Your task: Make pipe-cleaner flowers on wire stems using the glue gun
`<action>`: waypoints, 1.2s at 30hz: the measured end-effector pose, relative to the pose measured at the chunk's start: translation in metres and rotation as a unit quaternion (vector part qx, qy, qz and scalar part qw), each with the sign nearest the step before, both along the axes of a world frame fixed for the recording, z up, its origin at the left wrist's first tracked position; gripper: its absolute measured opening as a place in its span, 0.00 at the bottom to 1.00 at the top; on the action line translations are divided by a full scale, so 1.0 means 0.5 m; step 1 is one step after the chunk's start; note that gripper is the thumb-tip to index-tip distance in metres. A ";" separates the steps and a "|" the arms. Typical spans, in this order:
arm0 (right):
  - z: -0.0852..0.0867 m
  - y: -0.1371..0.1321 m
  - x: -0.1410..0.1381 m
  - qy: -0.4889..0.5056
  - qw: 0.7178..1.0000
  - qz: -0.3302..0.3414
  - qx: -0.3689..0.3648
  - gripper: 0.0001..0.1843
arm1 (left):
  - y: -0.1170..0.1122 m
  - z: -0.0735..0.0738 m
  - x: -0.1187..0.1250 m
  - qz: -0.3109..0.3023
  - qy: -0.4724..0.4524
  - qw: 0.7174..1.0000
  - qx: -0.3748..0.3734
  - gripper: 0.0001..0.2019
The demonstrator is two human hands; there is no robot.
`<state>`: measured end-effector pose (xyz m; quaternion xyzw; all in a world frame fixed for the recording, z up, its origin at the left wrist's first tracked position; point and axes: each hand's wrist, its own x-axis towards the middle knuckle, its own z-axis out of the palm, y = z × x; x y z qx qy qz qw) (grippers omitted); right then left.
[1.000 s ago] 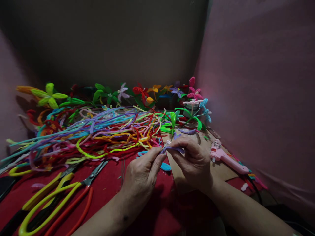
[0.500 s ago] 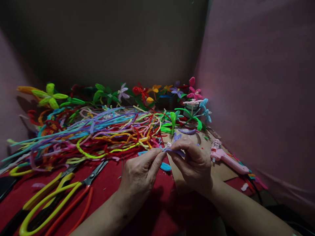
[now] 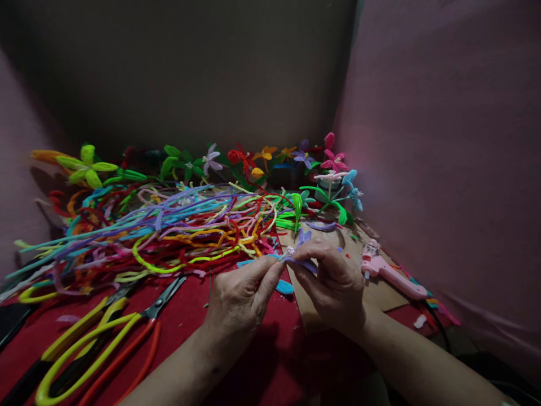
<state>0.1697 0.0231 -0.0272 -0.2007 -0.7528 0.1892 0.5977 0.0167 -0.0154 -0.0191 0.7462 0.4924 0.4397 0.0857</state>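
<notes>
My left hand (image 3: 240, 296) pinches the thin stem of a small bunch of white flower stamens (image 3: 289, 251) between thumb and forefinger. Against it, my right hand (image 3: 332, 276) holds a purple pipe-cleaner petal (image 3: 305, 264) in closed fingertips. The fingertips of both hands nearly meet, and the exact join is partly hidden. Another purple petal (image 3: 303, 237) rises just behind the right fingers; whether it is attached cannot be made out. Below the hands lies a blue pipe-cleaner petal (image 3: 284, 287) on the red cloth.
Tangled pipe cleaners (image 3: 169, 225) cover the left and middle. Yellow-handled scissors (image 3: 91, 332) and red-and-yellow-handled pliers (image 3: 158, 301) lie front left. A pink glue gun (image 3: 391, 275) rests on cardboard (image 3: 372, 296) at right. Finished flowers (image 3: 210, 159) line the back wall.
Both hands stay in nearly the same place, still pinching the stamens and the purple petal. The view has shifted very slightly; nothing else visibly moves.
</notes>
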 end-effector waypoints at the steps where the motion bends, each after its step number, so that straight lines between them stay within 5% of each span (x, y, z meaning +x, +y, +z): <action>1: 0.002 -0.001 0.000 -0.003 1.000 -0.002 0.003 0.12 | 0.001 -0.002 -0.001 0.000 0.000 1.000 -0.005 0.10; 10: -0.004 0.000 -0.004 0.002 1.000 0.001 -0.006 0.13 | 0.007 -0.002 -0.002 -0.010 -0.019 1.000 -0.018 0.12; 15: -0.007 -0.002 -0.005 0.060 0.993 0.057 -0.079 0.21 | 0.009 0.009 -0.007 -0.024 -0.108 0.988 -0.106 0.16; 20: -0.004 -0.002 -0.004 0.063 0.985 0.105 -0.124 0.19 | 0.015 0.015 -0.015 -0.105 -0.302 0.920 -0.229 0.20; 25: -0.006 -0.004 -0.009 0.022 0.990 0.082 -0.111 0.16 | 0.015 0.016 -0.018 -0.157 -0.417 0.842 -0.305 0.22; 36: 0.006 -0.012 -0.010 -0.024 0.993 0.063 -0.098 0.10 | 0.013 0.023 -0.019 -0.267 -0.526 0.742 -0.317 0.21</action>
